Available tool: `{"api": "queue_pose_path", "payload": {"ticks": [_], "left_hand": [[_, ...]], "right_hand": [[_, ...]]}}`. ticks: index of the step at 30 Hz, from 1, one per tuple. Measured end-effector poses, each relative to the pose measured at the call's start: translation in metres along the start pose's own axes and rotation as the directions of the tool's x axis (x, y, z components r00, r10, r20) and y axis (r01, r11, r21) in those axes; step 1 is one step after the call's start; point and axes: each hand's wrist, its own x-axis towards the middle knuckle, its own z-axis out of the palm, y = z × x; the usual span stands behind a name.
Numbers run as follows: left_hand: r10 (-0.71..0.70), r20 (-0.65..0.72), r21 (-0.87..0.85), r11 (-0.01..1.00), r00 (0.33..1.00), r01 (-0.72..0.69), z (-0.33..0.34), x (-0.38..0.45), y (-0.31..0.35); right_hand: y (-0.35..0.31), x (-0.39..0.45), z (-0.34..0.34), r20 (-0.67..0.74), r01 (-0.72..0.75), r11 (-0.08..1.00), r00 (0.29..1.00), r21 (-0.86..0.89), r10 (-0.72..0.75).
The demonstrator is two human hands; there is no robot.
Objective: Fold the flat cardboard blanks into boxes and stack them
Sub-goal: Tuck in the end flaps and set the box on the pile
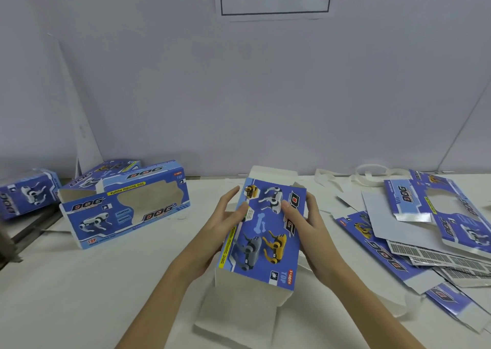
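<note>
Gripping one half-folded blue printed cardboard box (pixel 261 231), my left hand (pixel 225 216) and right hand (pixel 305 216) curled round its sides | three folded blue boxes (pixel 125 205) left | flat blue blanks (pixel 425 229) heaped right, uncountable | white table (pixel 93 282) bare near-left.

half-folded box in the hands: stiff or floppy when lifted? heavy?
The half-folded box is probably light: thin printed card, hollow at the near end. Likely to flex or collapse, its end flaps unclosed. The left hand and right hand steady both sides.

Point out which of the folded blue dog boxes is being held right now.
The centre box, gripped between the left hand and right hand. The windowed box and others at left lie untouched.
</note>
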Motion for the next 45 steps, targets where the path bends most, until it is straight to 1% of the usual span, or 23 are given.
{"api": "queue_pose_path", "payload": {"ticks": [3, 6, 9, 12, 14, 20, 25, 27, 29, 30, 31, 33, 34, 35, 36, 37, 38, 39, 40, 41, 43, 44, 45], "left_hand": [[-0.001, -0.014, 0.042, 0.999, 1.000, 0.001, 0.002, 0.000, -0.002], [0.016, -0.032, 0.066, 0.998, 0.999, -0.014, 0.004, 0.001, -0.002], [0.041, -0.036, 0.025, 0.999, 0.999, -0.040, 0.002, 0.001, -0.002], [0.039, -0.086, 0.003, 0.999, 0.996, -0.039, 0.000, 0.000, 0.001], [0.032, -0.097, -0.004, 0.999, 0.995, -0.033, 0.001, -0.001, 0.003], [0.042, -0.068, -0.046, 0.998, 0.997, -0.045, 0.003, -0.005, 0.006], [0.115, -0.087, -0.100, 0.987, 0.990, -0.123, 0.007, -0.007, 0.008], [0.175, -0.106, -0.097, 0.978, 0.979, -0.185, 0.007, -0.007, 0.009], [0.271, -0.180, -0.074, 0.955, 0.946, -0.287, 0.009, -0.008, 0.013], [0.329, -0.243, -0.056, 0.935, 0.913, -0.351, 0.011, -0.009, 0.015], [0.379, -0.318, -0.040, 0.910, 0.869, -0.412, 0.012, -0.010, 0.019], [0.428, -0.462, -0.010, 0.873, 0.777, -0.487, 0.011, -0.010, 0.028], [0.431, -0.511, 0.012, 0.869, 0.744, -0.495, 0.009, -0.009, 0.029], [0.422, -0.535, 0.019, 0.872, 0.732, -0.488, 0.005, -0.008, 0.030], [0.402, -0.525, -0.026, 0.873, 0.750, -0.487, 0.000, -0.006, 0.030], [0.361, -0.491, -0.142, 0.865, 0.793, -0.482, -0.004, -0.006, 0.031], [0.307, -0.430, -0.271, 0.853, 0.849, -0.446, -0.008, -0.005, 0.030], [0.273, -0.355, -0.352, 0.847, 0.894, -0.399, -0.012, -0.004, 0.027], [0.263, -0.291, -0.356, 0.862, 0.920, -0.359, -0.013, -0.004, 0.024], [0.274, -0.241, -0.270, 0.903, 0.931, -0.335, -0.014, -0.003, 0.019], [0.257, -0.206, 0.002, 0.965, 0.944, -0.262, -0.002, -0.002, 0.017], [0.198, -0.222, 0.040, 0.980, 0.955, -0.194, 0.006, -0.003, 0.018], [0.093, -0.235, -0.038, 0.994, 0.968, -0.105, 0.012, -0.004, 0.014]], "right_hand": [[-0.001, 0.003, -0.006, -0.014, -0.024, 1.000, 1.000, -0.011, 0.024], [-0.004, 0.001, -0.011, 0.080, -0.097, 0.993, 0.991, -0.072, 0.103], [-0.008, -0.004, -0.009, 0.152, -0.121, 0.978, 0.977, -0.168, 0.147], [-0.008, -0.005, -0.006, 0.156, -0.124, 0.975, 0.976, -0.182, 0.154], [-0.008, -0.007, -0.004, 0.157, -0.126, 0.975, 0.975, -0.184, 0.156], [-0.010, -0.008, -0.001, 0.155, -0.108, 0.973, 0.978, -0.205, 0.141], [-0.013, -0.011, 0.002, 0.152, -0.112, 0.977, 0.978, -0.181, 0.141], [-0.014, -0.011, 0.002, 0.147, -0.076, 0.990, 0.985, -0.120, 0.093], [-0.015, -0.010, 0.004, 0.083, 0.010, 0.999, 0.997, -0.042, -0.007], [-0.016, -0.010, 0.005, 0.028, 0.075, 0.996, 0.997, -0.043, -0.074], [-0.017, -0.010, 0.007, -0.013, 0.145, 0.986, 0.989, -0.084, -0.146], [-0.014, -0.011, 0.010, -0.010, 0.262, 0.944, 0.963, -0.201, -0.270], [-0.009, -0.012, 0.012, 0.022, 0.297, 0.922, 0.953, -0.248, -0.301], [-0.004, -0.014, 0.015, 0.065, 0.314, 0.903, 0.949, -0.293, -0.309], [0.001, -0.016, 0.018, 0.107, 0.317, 0.888, 0.948, -0.332, -0.299], [0.004, -0.018, 0.022, 0.136, 0.306, 0.883, 0.952, -0.355, -0.275], [0.006, -0.018, 0.025, 0.152, 0.282, 0.899, 0.958, -0.335, -0.244], [0.005, -0.018, 0.027, 0.153, 0.237, 0.936, 0.967, -0.260, -0.202], [0.004, -0.017, 0.028, 0.160, 0.178, 0.970, 0.975, -0.167, -0.151], [0.001, -0.017, 0.028, 0.164, 0.113, 0.989, 0.982, -0.098, -0.096], [0.000, -0.020, 0.029, 0.170, 0.027, 1.000, 0.985, 0.001, -0.026], [0.002, -0.021, 0.030, 0.170, -0.008, 0.999, 0.985, 0.047, -0.001], [0.004, -0.022, 0.031, 0.168, -0.035, 0.997, 0.986, 0.071, 0.023]]}}
